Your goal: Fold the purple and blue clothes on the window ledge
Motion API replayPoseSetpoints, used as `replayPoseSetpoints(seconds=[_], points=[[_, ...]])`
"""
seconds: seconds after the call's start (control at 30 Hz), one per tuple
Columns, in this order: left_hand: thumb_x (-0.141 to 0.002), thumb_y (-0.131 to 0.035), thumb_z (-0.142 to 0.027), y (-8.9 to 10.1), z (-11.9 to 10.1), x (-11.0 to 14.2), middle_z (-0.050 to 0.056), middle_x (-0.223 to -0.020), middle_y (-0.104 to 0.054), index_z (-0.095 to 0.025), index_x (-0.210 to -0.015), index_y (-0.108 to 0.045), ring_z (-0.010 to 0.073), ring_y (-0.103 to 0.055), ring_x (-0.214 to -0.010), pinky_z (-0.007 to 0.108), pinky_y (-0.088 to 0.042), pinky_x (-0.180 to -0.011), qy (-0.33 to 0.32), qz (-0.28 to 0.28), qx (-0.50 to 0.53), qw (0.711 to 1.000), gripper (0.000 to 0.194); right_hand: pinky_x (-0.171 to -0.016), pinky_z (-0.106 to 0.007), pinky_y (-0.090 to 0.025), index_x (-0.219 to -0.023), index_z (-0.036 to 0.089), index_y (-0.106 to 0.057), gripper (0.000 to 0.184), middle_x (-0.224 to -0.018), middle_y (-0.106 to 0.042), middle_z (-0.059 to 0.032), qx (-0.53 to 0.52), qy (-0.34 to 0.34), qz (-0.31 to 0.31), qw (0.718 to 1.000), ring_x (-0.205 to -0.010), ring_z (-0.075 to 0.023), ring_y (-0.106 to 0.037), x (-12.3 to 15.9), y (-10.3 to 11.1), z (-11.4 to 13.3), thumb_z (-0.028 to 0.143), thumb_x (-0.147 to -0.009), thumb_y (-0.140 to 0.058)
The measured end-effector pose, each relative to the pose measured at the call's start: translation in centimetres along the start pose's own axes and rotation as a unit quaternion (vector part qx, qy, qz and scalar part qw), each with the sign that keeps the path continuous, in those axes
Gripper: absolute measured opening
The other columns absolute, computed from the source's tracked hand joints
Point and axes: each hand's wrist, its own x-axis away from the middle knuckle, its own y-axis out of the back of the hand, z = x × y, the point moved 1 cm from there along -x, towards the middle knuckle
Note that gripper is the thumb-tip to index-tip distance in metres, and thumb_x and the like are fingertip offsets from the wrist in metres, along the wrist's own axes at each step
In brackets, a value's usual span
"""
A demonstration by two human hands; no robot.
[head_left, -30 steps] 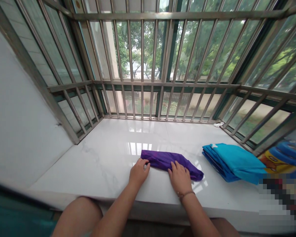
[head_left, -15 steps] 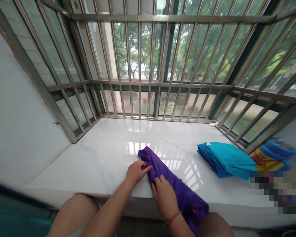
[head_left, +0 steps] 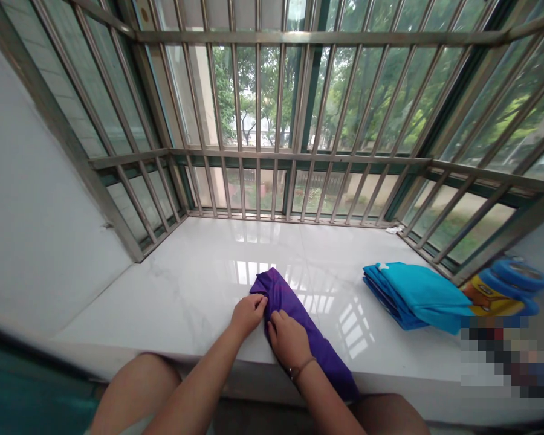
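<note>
- Your L hand (head_left: 248,315) curled its fingers over upper end of purple cloth (head_left: 320,353), pinch unclear
- Your R hand (head_left: 289,339) spread, pressed palm-down on cloth mid-length
- Cloth lay diagonally on marble sill (head_left: 194,284), lower end over front edge
- Folded blue cloth (head_left: 412,296) sat to your R, well apart

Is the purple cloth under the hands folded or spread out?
Folded: the purple cloth lies gathered in a long, narrow strip rather than opened flat, with the left hand and right hand pressing on it.
</note>
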Motion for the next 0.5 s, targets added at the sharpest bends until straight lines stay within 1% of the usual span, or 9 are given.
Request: replayPoseSetpoints(seconds=[0.07,0.13,0.2,0.23,0.3,0.37,0.43,0.47,0.5], points=[[-0.106,-0.041,-0.043,-0.1,0.4,-0.1,0.002,-0.075,-0.068,-0.023,-0.072,-0.061,0.0188,-0.061,-0.074,0.03,-0.038,-0.072,0.005,-0.017,0.033,0.999,0.044,-0.074,-0.028,-0.042,-0.1,0.023,-0.063,0.02,-0.095,-0.072,-0.0037,-0.09,-0.014,-0.015,0.996,-0.085,-0.0199,-0.07,-0.6,-0.2,-1.0,0.03,-0.109,-0.046],[-0.106,-0.04,-0.046,-0.2,0.8,-0.2,0.0,-0.071,-0.063,-0.023,-0.072,-0.059,0.0183,-0.058,-0.071,0.03,-0.037,-0.07,0.011,-0.038,0.065,0.997,0.045,-0.074,-0.028,-0.043,-0.095,0.024,-0.059,0.026,-0.086,-0.068,-0.0013,-0.21,-0.028,-0.039,0.977,-0.079,-0.0197,-0.066,-1.1,-0.3,-2.4,0.04,-0.109,-0.045],[-0.106,-0.04,-0.049,-0.4,1.1,-0.2,-0.001,-0.068,-0.059,-0.023,-0.071,-0.056,0.018,-0.056,-0.069,0.029,-0.036,-0.069,0.015,-0.053,0.089,0.995,0.046,-0.077,-0.03,-0.046,-0.091,0.024,-0.057,0.035,-0.083,-0.064,0.0001,-0.331,-0.041,-0.07,0.94,-0.079,-0.0201,-0.063,-1.3,-0.3,-4.0,0.053,-0.107,-0.045],[-0.105,-0.04,-0.05,-0.4,1.2,-0.2,-0.001,-0.067,-0.057,-0.024,-0.071,-0.055,0.0178,-0.055,-0.069,0.029,-0.036,-0.069,0.016,-0.057,0.098,0.993,0.046,-0.079,-0.031,-0.048,-0.09,0.025,-0.058,0.039,-0.084,-0.064,0.0005,-0.389,-0.055,-0.085,0.916,-0.081,-0.0202,-0.062,-1.4,-0.2,-4.7,0.059,-0.105,-0.047],[-0.104,-0.041,-0.05,-0.5,1.3,-0.2,-0.001,-0.067,-0.056,-0.024,-0.071,-0.053,0.0178,-0.055,-0.069,0.029,-0.035,-0.069,0.018,-0.06,0.107,0.992,0.045,-0.085,-0.033,-0.052,-0.09,0.025,-0.06,0.044,-0.085,-0.065,0.0012,-0.511,-0.097,-0.105,0.847,-0.084,-0.0207,-0.062,-1.3,-0.1,-6.0,0.067,-0.1,-0.054],[-0.104,-0.04,-0.05,-0.5,1.4,-0.2,-0.001,-0.069,-0.057,-0.024,-0.073,-0.053,0.0182,-0.056,-0.07,0.029,-0.035,-0.069,0.021,-0.064,0.111,0.992,0.043,-0.092,-0.037,-0.056,-0.092,0.025,-0.065,0.042,-0.09,-0.071,0.0002,-0.637,-0.134,-0.103,0.752,-0.09,-0.0221,-0.066,-1.3,-0.1,-6.8,0.066,-0.095,-0.064],[-0.105,-0.039,-0.049,-0.6,1.4,-0.2,-0.001,-0.07,-0.058,-0.024,-0.074,-0.051,0.0187,-0.057,-0.071,0.03,-0.034,-0.069,0.029,-0.068,0.105,0.992,0.041,-0.102,-0.042,-0.057,-0.099,0.024,-0.072,0.04,-0.102,-0.078,-0.0036,-0.736,-0.153,-0.079,0.654,-0.101,-0.0254,-0.071,-1.4,0.0,-7.3,0.062,-0.089,-0.072],[-0.105,-0.037,-0.048,-0.6,1.4,-0.2,0.0,-0.07,-0.058,-0.025,-0.075,-0.05,0.0188,-0.056,-0.071,0.03,-0.033,-0.069,0.037,-0.071,0.098,0.992,0.04,-0.106,-0.045,-0.056,-0.104,0.022,-0.074,0.041,-0.11,-0.079,-0.0061,-0.769,-0.159,-0.063,0.616,-0.109,-0.0274,-0.073,-1.5,-0.1,-7.5,0.06,-0.087,-0.075],[-0.105,-0.036,-0.047,-0.6,1.4,-0.3,0.0,-0.07,-0.057,-0.025,-0.075,-0.049,0.0188,-0.056,-0.07,0.03,-0.033,-0.069,0.045,-0.072,0.089,0.992,0.039,-0.109,-0.047,-0.056,-0.109,0.021,-0.076,0.043,-0.116,-0.08,-0.0083,-0.79,-0.164,-0.049,0.589,-0.115,-0.0292,-0.073,-1.6,-0.1,-7.6,0.057,-0.086,-0.076]])
